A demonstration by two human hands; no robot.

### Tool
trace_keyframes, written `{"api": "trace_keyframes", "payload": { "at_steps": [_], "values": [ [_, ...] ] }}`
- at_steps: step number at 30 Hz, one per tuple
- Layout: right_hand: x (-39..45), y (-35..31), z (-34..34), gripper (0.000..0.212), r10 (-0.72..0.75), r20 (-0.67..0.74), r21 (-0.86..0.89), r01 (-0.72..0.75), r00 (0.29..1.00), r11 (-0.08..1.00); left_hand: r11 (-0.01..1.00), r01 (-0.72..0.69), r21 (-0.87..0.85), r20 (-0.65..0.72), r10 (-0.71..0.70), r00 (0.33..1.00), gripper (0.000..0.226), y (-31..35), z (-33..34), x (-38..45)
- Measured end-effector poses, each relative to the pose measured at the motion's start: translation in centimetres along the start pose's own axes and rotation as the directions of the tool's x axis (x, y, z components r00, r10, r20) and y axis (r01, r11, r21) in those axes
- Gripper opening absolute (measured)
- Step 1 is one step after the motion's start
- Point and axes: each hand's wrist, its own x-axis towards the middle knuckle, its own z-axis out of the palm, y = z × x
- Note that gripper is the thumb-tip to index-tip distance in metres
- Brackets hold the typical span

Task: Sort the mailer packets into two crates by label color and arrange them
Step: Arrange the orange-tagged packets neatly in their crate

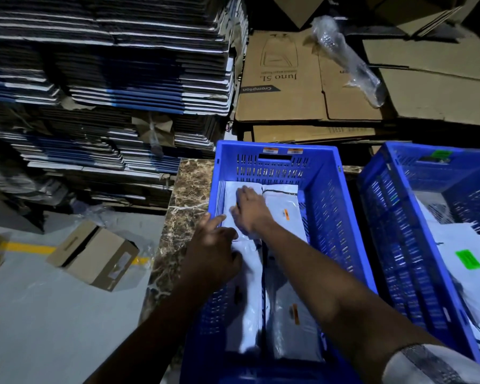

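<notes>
Both hands are down in the left crate [341, 206], on the white packets [287, 214] lying flat in two rows along its floor, some showing orange labels [286, 213]. The right hand [250, 210] lies palm down on the far-left packet, fingers straight and close together. The left hand [212, 253] reaches over the crate's left wall; whether its fingers grip the packet edge, I cannot tell. The right crate [394, 231] stands just beside, holding packets with a green label [468, 259].
</notes>
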Motion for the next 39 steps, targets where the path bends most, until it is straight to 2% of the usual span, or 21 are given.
{"api": "trace_keyframes", "payload": {
  "at_steps": [3, 6, 10, 13, 15, 17, 19, 21, 23, 25, 27, 29, 33, 39],
  "values": [
    [-0.3, -0.8, 2.5, 0.071, 0.021, 0.071, -0.085, -0.015, 0.997, 0.996, 0.996, -0.06, -0.06, -0.043, 0.057, 0.997, 0.027, -0.1, 0.0, 0.3],
    [-0.3, -1.1, 3.6, 0.069, 0.038, 0.038, -0.141, -0.032, 0.999, 0.989, 0.998, -0.042, -0.05, 0.084, 0.046, 0.995, 0.024, -0.7, 0.5, 0.6],
    [0.1, -1.0, 4.1, 0.066, 0.039, 0.042, -0.115, -0.034, 0.998, 0.993, 1.0, -0.024, -0.003, 0.142, 0.024, 0.99, 0.032, -0.7, 0.7, 0.7],
    [0.8, -0.5, 2.5, 0.063, 0.013, 0.127, 0.026, -0.017, 0.992, 1.0, 0.996, -0.085, 0.03, 0.105, 0.081, 0.991, 0.038, -0.9, 1.0, 0.4],
    [-0.2, 0.2, 1.0, 0.061, 0.027, 0.055, 0.17, -0.036, 0.998, 0.985, 0.988, -0.145, 0.053, 0.052, 0.142, 0.988, 0.027, -1.0, 1.5, 0.0],
    [-2.1, 1.3, 0.1, 0.058, 0.078, -0.118, 0.214, -0.051, 0.99, 0.975, 0.978, -0.176, 0.116, 0.05, 0.171, 0.984, 0.014, -1.1, 2.8, 0.6],
    [-4.0, 3.2, 0.1, 0.05, 0.165, -0.239, 0.165, -0.127, 0.957, 0.978, 0.965, -0.139, 0.224, 0.178, 0.099, 0.979, 0.028, -0.2, 4.1, 2.9],
    [-5.2, 5.1, 0.2, 0.043, 0.263, -0.331, 0.142, -0.228, 0.906, 0.963, 0.966, -0.063, 0.25, 0.293, -0.013, 0.956, 0.048, 0.9, 5.1, 5.9],
    [-5.7, 6.8, 0.2, 0.042, 0.343, -0.355, 0.109, -0.326, 0.87, 0.939, 0.963, 0.061, 0.263, 0.357, -0.156, 0.921, 0.048, 1.0, 7.1, 8.5],
    [-6.1, 8.0, 0.3, 0.05, 0.431, -0.242, 0.11, -0.417, 0.869, 0.902, 0.942, 0.194, 0.273, 0.382, -0.291, 0.877, 0.048, 0.0, 9.6, 10.0],
    [-6.2, 8.7, 0.5, 0.058, 0.492, -0.061, 0.152, -0.479, 0.869, 0.865, 0.932, 0.266, 0.246, 0.383, -0.345, 0.857, 0.055, -1.2, 12.2, 10.8],
    [-6.2, 8.6, 0.4, 0.058, 0.439, 0.015, 0.131, -0.437, 0.899, 0.89, 0.929, 0.292, 0.225, 0.427, -0.364, 0.828, 0.053, -2.2, 14.4, 11.2],
    [-5.2, 7.4, -0.1, 0.052, 0.301, -0.026, 0.05, -0.299, 0.953, 0.953, 0.939, 0.261, 0.222, 0.42, -0.334, 0.844, 0.055, -3.6, 17.1, 10.7],
    [-4.6, 8.4, 1.6, 0.06, 0.192, -0.059, 0.015, -0.191, 0.98, 0.981, 0.933, 0.338, 0.119, 0.262, -0.358, 0.896, 0.061, -4.2, 18.6, 9.8]
  ]
}}
